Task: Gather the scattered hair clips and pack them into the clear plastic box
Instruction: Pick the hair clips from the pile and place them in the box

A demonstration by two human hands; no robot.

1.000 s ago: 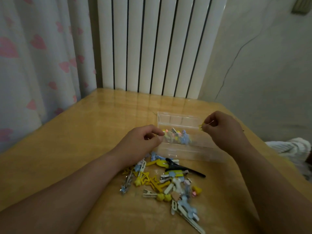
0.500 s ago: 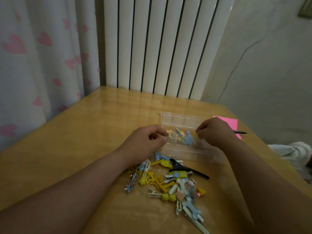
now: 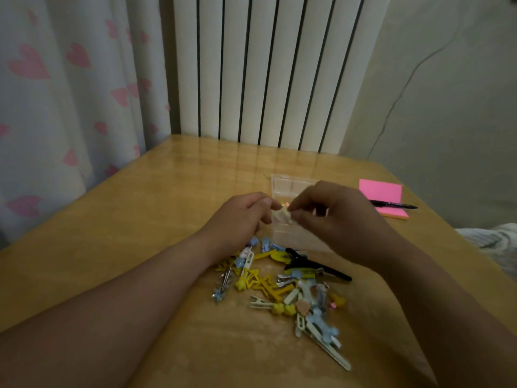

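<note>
**One clip in two hands, above one box**

We see one small pale clip point(image 3: 283, 217) held just above the near part of the clear plastic box point(image 3: 291, 185). The right hand point(image 3: 338, 219) pinches it at the fingertips. The left hand point(image 3: 240, 219), fingers curled, closes thumb and forefinger on its other end, as far as the blur lets us judge. Most of the box is hidden behind the two hands, so we cannot count what lies inside.

Just in front of the box, under our wrists, lies one loose pile of hair clips point(image 3: 279, 289) on the wooden table point(image 3: 112, 247). They are mostly yellow, pale blue and white, well over a dozen, too tangled for an exact count. One long black clip point(image 3: 316, 266) lies at the far edge of the pile, beside the box.

To the right of the box sits one pink sticky-note pad point(image 3: 382, 196) with one pen point(image 3: 397, 205) lying across it. Behind the table stand a white radiator point(image 3: 265, 65) and, at left, a curtain point(image 3: 56, 93) printed with pink hearts.
</note>
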